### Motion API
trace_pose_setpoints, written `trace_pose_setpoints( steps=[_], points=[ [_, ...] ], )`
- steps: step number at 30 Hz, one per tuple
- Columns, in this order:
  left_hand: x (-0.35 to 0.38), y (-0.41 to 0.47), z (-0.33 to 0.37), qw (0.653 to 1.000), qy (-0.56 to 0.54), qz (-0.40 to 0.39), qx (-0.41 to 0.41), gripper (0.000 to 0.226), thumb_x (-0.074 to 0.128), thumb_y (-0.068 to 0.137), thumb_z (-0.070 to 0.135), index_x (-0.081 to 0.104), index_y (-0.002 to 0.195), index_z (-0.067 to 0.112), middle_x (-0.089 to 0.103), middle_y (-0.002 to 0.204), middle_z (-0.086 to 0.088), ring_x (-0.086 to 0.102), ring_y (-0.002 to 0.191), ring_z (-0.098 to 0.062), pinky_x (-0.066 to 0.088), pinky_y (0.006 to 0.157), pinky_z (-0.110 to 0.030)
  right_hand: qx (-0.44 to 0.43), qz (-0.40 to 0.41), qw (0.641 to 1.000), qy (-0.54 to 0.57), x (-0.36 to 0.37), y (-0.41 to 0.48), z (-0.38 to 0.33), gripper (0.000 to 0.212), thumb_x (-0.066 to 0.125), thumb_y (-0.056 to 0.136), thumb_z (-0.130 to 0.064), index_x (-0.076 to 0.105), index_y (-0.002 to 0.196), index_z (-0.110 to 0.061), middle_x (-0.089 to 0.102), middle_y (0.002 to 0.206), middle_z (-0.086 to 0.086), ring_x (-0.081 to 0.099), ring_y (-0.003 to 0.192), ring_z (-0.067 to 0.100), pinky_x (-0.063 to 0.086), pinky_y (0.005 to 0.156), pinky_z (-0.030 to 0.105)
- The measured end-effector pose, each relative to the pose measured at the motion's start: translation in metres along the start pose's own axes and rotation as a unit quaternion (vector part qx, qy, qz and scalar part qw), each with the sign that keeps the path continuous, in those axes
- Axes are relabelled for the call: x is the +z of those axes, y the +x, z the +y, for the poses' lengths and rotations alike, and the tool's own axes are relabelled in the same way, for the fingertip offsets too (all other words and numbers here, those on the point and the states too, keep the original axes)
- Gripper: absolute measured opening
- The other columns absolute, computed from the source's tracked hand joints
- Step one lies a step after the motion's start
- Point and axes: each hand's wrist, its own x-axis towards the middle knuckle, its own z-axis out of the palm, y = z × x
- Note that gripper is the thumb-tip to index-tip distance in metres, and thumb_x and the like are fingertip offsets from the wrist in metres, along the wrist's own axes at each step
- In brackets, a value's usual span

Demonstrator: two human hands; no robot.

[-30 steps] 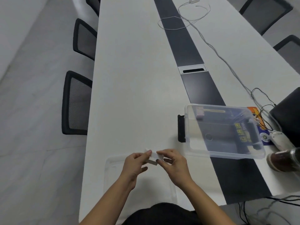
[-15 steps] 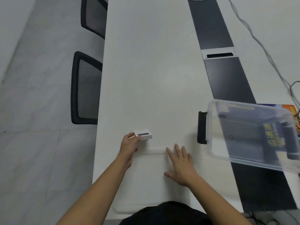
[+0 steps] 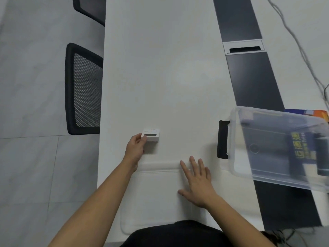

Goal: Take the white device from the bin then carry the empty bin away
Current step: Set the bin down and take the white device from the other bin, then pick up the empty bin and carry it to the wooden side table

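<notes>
Blurring the clear bin (image 3: 277, 147), its right end is cut off.

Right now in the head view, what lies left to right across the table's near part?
Chair → left hand → white device → right hand → black handle → clear bin.

On the table (image 3: 160, 77), taking the bin (image 3: 156, 196) nearest you as landmark, you have the device (image 3: 151, 137) just beyond its far left corner, the lidded box (image 3: 277, 148) off to its right, and a chair (image 3: 83, 90) left of the table.
</notes>
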Motion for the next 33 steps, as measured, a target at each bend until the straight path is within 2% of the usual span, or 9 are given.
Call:
trace_pose_setpoints(
  steps=[5,9,12,15,20,23,26,31,33],
  points=[
    [-0.002,-0.003,-0.006,1.0,0.002,0.007,0.002,0.054,0.064,0.092,0.042,0.054,0.138,0.014,0.061,0.134,-0.005,0.06,0.113,-0.017,0.049,0.097,-0.035,0.001,0.003,1.0,0.007,-0.001,0.0,-0.001,0.101,0.05,0.087,-0.064,-0.019,0.156,-0.038,-0.03,0.164,0.007,-0.029,0.149,0.038,-0.009,0.12,0.053],
    [-0.014,-0.013,-0.008,0.999,0.024,0.038,0.003,0.07,0.062,0.086,0.057,0.05,0.142,0.016,0.056,0.142,-0.005,0.053,0.13,-0.024,0.043,0.109,-0.043,0.012,0.027,0.998,0.054,-0.005,-0.004,-0.003,0.104,0.058,0.084,-0.058,-0.01,0.159,-0.032,-0.023,0.166,0.01,-0.019,0.152,0.035,-0.001,0.122,0.049],
    [-0.026,-0.029,-0.023,0.988,0.108,0.112,0.027,0.069,0.055,0.093,0.053,0.041,0.149,0.016,0.042,0.154,-0.006,0.04,0.141,-0.028,0.036,0.113,-0.045,0.055,0.089,0.982,0.159,-0.004,-0.01,-0.005,0.105,0.065,0.085,-0.047,-0.003,0.16,-0.022,-0.012,0.167,0.013,-0.004,0.155,0.029,0.009,0.122,0.04],
    [-0.032,-0.058,-0.046,0.963,0.182,0.197,0.008,0.072,0.059,0.093,0.046,0.037,0.151,0.01,0.035,0.157,-0.017,0.032,0.143,-0.038,0.033,0.112,-0.055,0.145,0.122,0.941,0.279,-0.002,-0.019,-0.006,0.1,0.068,0.087,-0.038,0.005,0.16,-0.015,0.014,0.163,0.012,0.018,0.151,0.028,0.025,0.118,0.038],
    [-0.033,-0.106,-0.092,0.96,0.21,0.158,-0.1,0.085,0.067,0.086,0.047,0.032,0.151,0.006,0.03,0.154,-0.023,0.03,0.141,-0.043,0.03,0.113,-0.058,0.26,0.074,0.893,0.36,0.003,-0.036,-0.009,0.08,0.071,0.077,-0.045,0.042,0.143,-0.009,0.046,0.14,0.013,0.054,0.12,0.031,0.048,0.096,0.041],
    [-0.043,-0.114,-0.106,0.968,0.195,0.14,-0.069,0.085,0.069,0.085,0.048,0.034,0.151,0.007,0.031,0.155,-0.02,0.031,0.141,-0.042,0.032,0.111,-0.055,0.257,0.059,0.868,0.421,0.004,-0.046,-0.009,0.082,0.07,0.071,-0.05,0.049,0.14,-0.012,0.049,0.139,0.012,0.058,0.116,0.03,0.052,0.095,0.041],
    [-0.054,-0.12,-0.1,0.976,0.154,0.155,-0.011,0.078,0.068,0.081,0.044,0.046,0.145,0.005,0.038,0.151,-0.02,0.036,0.137,-0.041,0.036,0.109,-0.052,0.23,0.098,0.843,0.476,-0.003,-0.057,-0.012,0.074,0.072,0.082,-0.035,0.045,0.145,-0.007,0.048,0.138,0.013,0.056,0.117,0.028,0.046,0.088,0.032],
    [-0.054,-0.145,-0.067,0.958,0.079,0.219,0.169,0.063,0.068,0.083,0.011,0.046,0.141,0.001,0.04,0.14,-0.018,0.038,0.131,-0.035,0.038,0.105,-0.045,0.146,0.245,0.802,0.525,-0.032,-0.088,-0.036,0.071,0.073,0.083,-0.029,0.042,0.146,-0.018,0.04,0.138,-0.001,0.048,0.126,0.018,0.043,0.105,0.037],
    [-0.045,-0.156,-0.047,0.944,0.024,0.231,0.236,0.064,0.064,0.076,0.014,0.046,0.136,0.003,0.041,0.131,-0.009,0.042,0.125,-0.033,0.042,0.099,-0.04,0.109,0.324,0.768,0.541,-0.05,-0.105,-0.042,0.064,0.073,0.085,-0.021,0.045,0.142,-0.022,0.041,0.132,-0.004,0.049,0.12,0.012,0.041,0.102,0.031]
  ],
)
